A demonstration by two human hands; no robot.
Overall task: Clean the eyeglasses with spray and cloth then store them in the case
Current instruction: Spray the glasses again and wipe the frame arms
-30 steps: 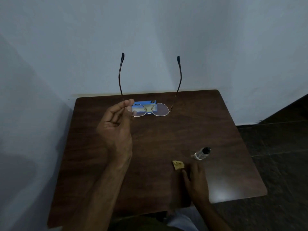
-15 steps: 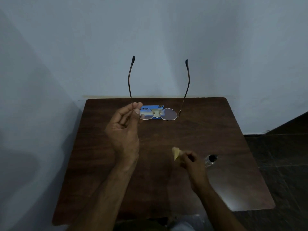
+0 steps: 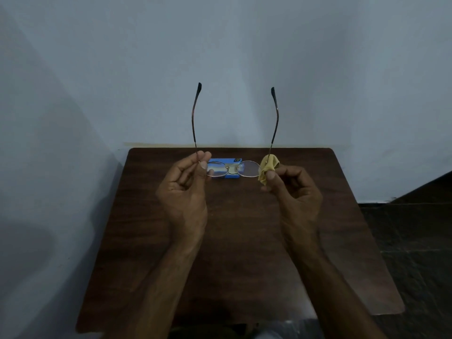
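Thin-rimmed eyeglasses (image 3: 248,169) hang in the air above the far part of the dark wooden table (image 3: 234,241), their temples pointing up. My left hand (image 3: 184,189) pinches the frame at its left hinge. My right hand (image 3: 293,192) pinches a small yellow cloth (image 3: 267,168) against the right lens edge and hinge. A blue case (image 3: 226,168) lies on the table behind the lenses, partly seen through them. The spray bottle is hidden from view.
The table stands in a corner against pale walls at the back and left. Dark tiled floor (image 3: 415,241) lies to the right of the table's right edge.
My right hand picked up the yellow cloth from the table near the spray bottle and raised it to the right lens. The left hand kept holding the glasses.
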